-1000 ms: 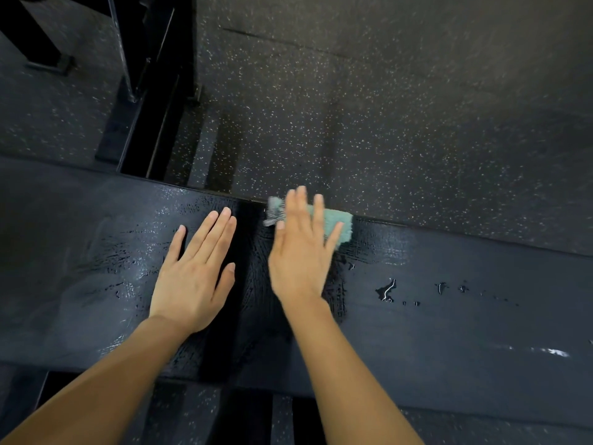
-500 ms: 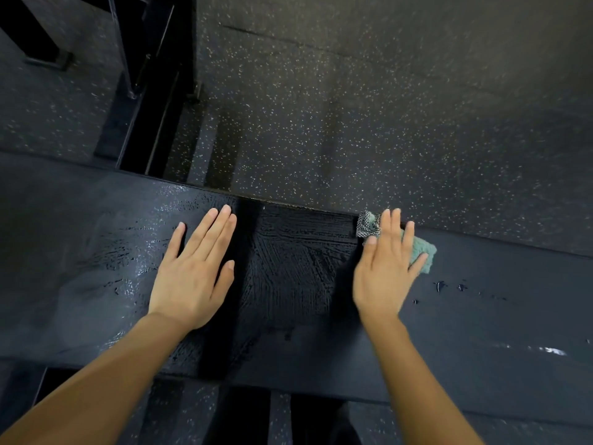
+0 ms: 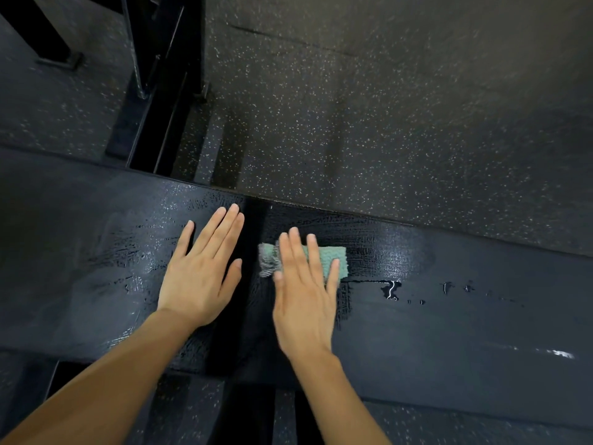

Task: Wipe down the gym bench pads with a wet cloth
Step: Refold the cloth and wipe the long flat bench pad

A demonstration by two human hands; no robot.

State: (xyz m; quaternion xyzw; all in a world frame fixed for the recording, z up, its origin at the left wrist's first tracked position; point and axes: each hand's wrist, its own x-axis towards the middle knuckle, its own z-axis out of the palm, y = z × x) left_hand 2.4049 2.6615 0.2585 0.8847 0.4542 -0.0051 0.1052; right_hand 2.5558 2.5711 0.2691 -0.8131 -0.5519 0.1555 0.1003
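Floor [image 3: 385, 123] first: speckled rubber past the fingertips, with a dark frame [image 3: 160, 91] standing beyond the left hand [image 3: 202, 277]. Left pad [image 3: 80, 268] is under that hand, which lies flat, fingers straight, holding nothing. My guess is it's just bracing. Right pad [image 3: 465, 322] stretches way out to the right, so loads of room for long strokes. A gap [image 3: 253, 220] runs between the hands. Right hand [image 3: 305, 300] is flat too, fingers straight, pressing the cloth [image 3: 333, 261] down just right of the gap, closer to the far edge than the near one. Droplets [image 3: 391, 289] sit right of the cloth, not wiped yet I'd say.
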